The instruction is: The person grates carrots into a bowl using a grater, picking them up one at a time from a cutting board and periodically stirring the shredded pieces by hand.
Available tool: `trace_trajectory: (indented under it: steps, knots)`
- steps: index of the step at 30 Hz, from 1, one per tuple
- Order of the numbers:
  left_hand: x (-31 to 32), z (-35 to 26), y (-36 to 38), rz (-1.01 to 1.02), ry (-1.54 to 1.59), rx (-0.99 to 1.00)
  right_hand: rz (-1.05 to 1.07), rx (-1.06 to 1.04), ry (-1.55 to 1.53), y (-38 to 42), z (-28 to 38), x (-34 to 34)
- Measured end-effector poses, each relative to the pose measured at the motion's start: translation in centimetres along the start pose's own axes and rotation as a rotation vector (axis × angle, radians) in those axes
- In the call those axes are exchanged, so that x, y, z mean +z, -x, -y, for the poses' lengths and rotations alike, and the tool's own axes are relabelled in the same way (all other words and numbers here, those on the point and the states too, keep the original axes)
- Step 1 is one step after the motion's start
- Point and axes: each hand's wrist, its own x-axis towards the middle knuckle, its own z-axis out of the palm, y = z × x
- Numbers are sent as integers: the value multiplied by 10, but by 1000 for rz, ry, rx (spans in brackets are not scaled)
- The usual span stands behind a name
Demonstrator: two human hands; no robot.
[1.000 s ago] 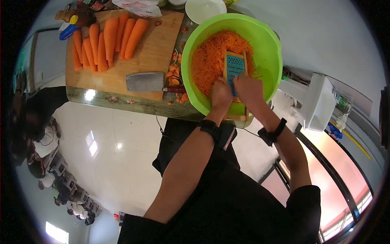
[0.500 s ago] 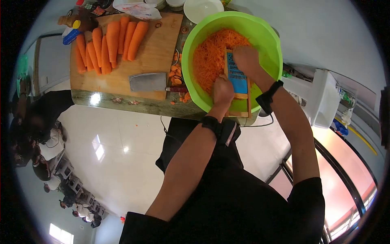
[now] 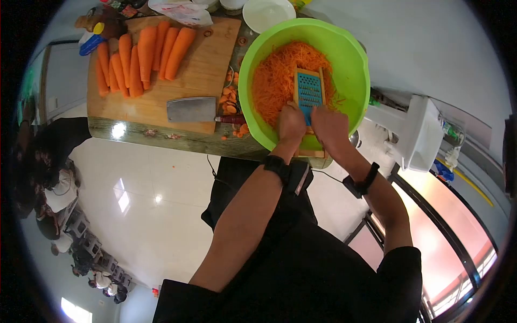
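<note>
A grater (image 3: 309, 88) with a blue perforated plate in a wooden frame leans inside a large lime-green basin (image 3: 353, 59). My left hand (image 3: 292, 124) is closed on the left side of its frame. Over the lower part of the blue plate, my right hand (image 3: 330, 127) is closed; whatever it holds is hidden under the fingers. Shredded carrot (image 3: 269, 81) heaps up in the basin, mostly left of the grater and behind it. The grater's lower end rests near the basin's front rim.
Several peeled carrots (image 3: 146, 56) lie on a wooden cutting board (image 3: 199, 70) to the left. A cleaver (image 3: 192, 110) lies near its front edge. Carrot scraps (image 3: 229, 99) sit between board and basin. A white bowl (image 3: 268, 15) stands behind. Other people are far left.
My right hand has slid down the grater toward me, uncovering the upper holes of the plate. My left hand stays on the frame. The whole view has shifted slightly.
</note>
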Motion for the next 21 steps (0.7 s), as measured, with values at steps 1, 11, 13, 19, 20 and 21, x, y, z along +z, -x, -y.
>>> trace_trajectory:
  steps: [1, 11, 13, 19, 20, 21]
  knots:
    - [0, -1, 1, -14, 133, -72, 4, 3, -2, -5, 0, -1]
    - [-1, -6, 3, -90, 183, -48, -97, -113, 25, -81, -28, 35]
    - [-11, -15, 6, 5, 200, -160, -80, -99, 17, -83, -29, 32]
    - [4, 5, 0, -48, 143, 30, -151, -30, -48, -93, -33, 50]
    - [5, 8, -2, -57, 140, 29, -165, -43, 1, -103, -37, 58]
    - [16, 20, -7, -119, 32, 74, -176, -59, 51, -108, -38, 63]
